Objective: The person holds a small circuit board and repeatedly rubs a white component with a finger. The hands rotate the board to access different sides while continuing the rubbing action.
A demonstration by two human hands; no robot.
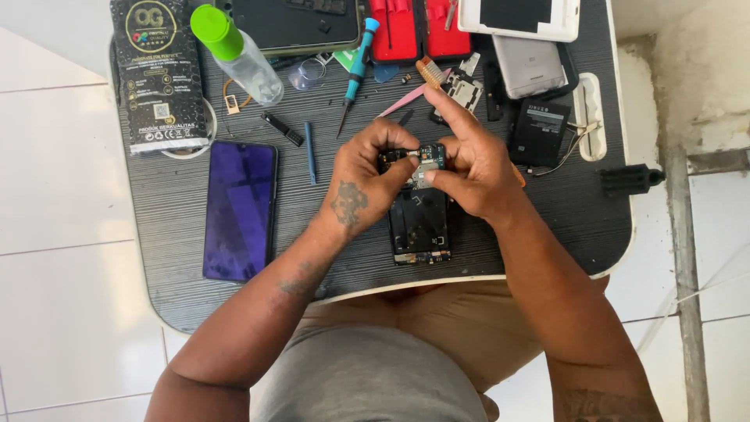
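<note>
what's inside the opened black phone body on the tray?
The opened black phone body shows a dark, mostly bare lower cavity and a connector strip along its bottom edge. The left hand and right hand cover its top, gripping a small circuit board.

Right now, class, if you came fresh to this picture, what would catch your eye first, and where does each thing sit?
First, the left hand and right hand, meeting mid-table over an opened phone, fingertips pinching a small part at its top end. Next, the intact phone with a purple screen lying flat to the left. Behind it, a clear bottle with a bright green cap lies on its side near the table's far edge.
</note>
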